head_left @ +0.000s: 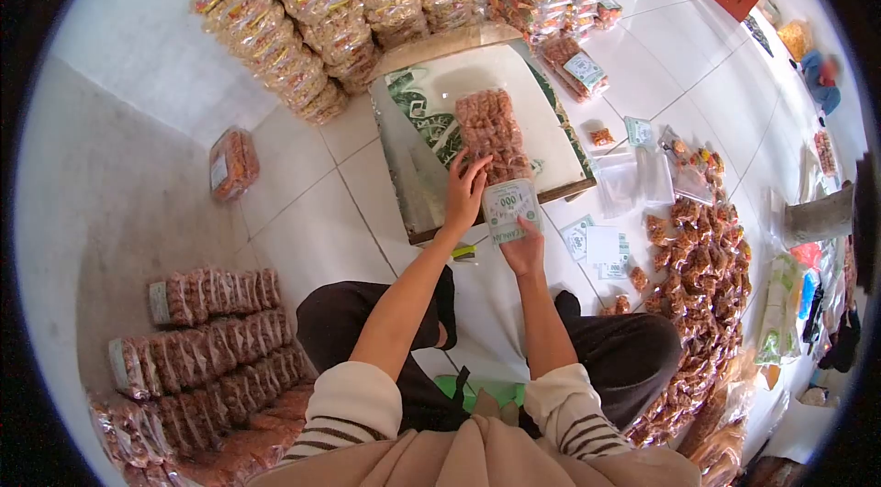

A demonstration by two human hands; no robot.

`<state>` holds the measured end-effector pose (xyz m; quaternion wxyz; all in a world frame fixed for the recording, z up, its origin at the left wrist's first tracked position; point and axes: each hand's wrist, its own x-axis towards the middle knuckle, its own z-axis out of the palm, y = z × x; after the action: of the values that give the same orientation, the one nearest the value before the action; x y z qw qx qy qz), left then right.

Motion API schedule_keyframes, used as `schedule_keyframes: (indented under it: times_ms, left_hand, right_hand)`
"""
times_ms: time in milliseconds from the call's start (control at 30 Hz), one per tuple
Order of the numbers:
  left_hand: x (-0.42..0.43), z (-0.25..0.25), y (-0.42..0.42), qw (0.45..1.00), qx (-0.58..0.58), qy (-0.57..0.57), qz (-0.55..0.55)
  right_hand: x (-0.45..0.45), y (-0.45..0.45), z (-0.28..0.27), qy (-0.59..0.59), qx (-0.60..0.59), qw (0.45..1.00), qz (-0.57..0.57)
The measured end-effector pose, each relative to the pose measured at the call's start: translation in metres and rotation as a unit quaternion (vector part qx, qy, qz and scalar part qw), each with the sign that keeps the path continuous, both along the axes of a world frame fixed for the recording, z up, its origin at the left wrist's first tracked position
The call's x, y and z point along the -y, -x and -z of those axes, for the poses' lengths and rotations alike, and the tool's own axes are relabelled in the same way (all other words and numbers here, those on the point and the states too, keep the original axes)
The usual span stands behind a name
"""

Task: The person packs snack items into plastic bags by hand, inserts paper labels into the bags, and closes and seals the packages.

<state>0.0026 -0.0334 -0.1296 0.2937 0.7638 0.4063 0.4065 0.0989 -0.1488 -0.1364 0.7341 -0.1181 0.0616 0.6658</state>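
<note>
A clear plastic pack of brown snacks (pixel 493 129) lies lengthwise on a low board-topped table (pixel 440 88). At its near end is a white and green printed label (pixel 510 204) marked 1000, inside the clear wrap. My right hand (pixel 523 248) grips this label end, thumb on top and the other fingers hidden underneath. My left hand (pixel 466 191) rests against the left side of the pack, its fingers apart and touching the wrap. Below the table's near edge lies a yellow-green object (pixel 464 252), partly behind my left forearm.
Stacked snack packs (pixel 317 5) line the back wall. Long packs (pixel 220 294) are piled at left, and one pack (pixel 235 164) stands alone. Rightward are clear bags (pixel 633 179), printed labels (pixel 601 244) and a heap of small snack packets (pixel 697 303). A person (pixel 819 78) is at far right.
</note>
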Motion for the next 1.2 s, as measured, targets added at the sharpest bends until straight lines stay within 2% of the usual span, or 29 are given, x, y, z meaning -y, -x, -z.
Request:
schedule_keyframes:
  times_ms: [67,200,300,367,400,467,567,700,800,867,900,967,1100,1200]
  left_hand:
    - [0.003,-0.007,0.0,0.999,0.026,0.044,0.005]
    - [0.003,-0.001,0.0,1.0,0.018,0.016,-0.001]
    - [0.004,0.004,0.0,0.996,0.053,0.059,0.03]
    - [0.007,0.0,-0.001,0.993,0.084,0.071,0.033]
    - [0.006,0.001,-0.002,0.993,0.086,0.069,0.034]
    - [0.004,0.004,-0.005,0.999,-0.025,-0.022,-0.015]
    - [0.0,-0.003,-0.012,0.995,-0.046,-0.084,0.008]
    - [0.005,-0.01,-0.014,0.996,-0.065,-0.054,0.028]
    - [0.004,-0.006,-0.017,0.999,-0.035,-0.033,0.014]
    - [0.003,-0.003,-0.018,0.999,-0.037,-0.02,0.013]
    - [0.001,-0.001,-0.019,0.999,-0.037,-0.02,0.015]
    - [-0.005,0.001,-0.023,0.992,-0.04,-0.115,-0.022]
    - [-0.022,-0.004,-0.023,0.988,-0.063,-0.139,0.001]
    - [-0.02,-0.009,-0.018,0.987,-0.105,-0.116,0.029]
  right_hand:
    - [-0.007,0.003,-0.002,0.005,-0.007,1.0,0.014]
    - [-0.013,0.005,-0.004,0.018,-0.006,0.999,0.046]
    - [-0.027,0.0,0.005,0.014,-0.026,0.998,0.053]
    - [-0.034,-0.007,0.006,0.074,0.093,0.993,-0.007]
    - [-0.033,-0.009,-0.002,0.072,0.094,0.993,-0.006]
    - [-0.03,-0.016,-0.017,0.066,0.177,0.982,-0.023]
    - [-0.031,-0.02,-0.009,0.033,0.188,0.981,-0.021]
    - [-0.042,-0.015,0.0,0.078,0.209,0.974,0.034]
    - [-0.03,-0.01,-0.009,0.112,0.217,0.966,0.086]
    - [-0.019,-0.007,-0.013,0.218,0.289,0.927,0.101]
    - [-0.017,-0.008,-0.014,0.22,0.288,0.926,0.102]
    - [-0.017,-0.011,-0.016,0.29,0.356,0.888,0.019]
    - [-0.034,-0.019,0.001,0.256,0.397,0.881,0.041]
    - [-0.049,-0.024,-0.002,0.225,0.451,0.862,0.042]
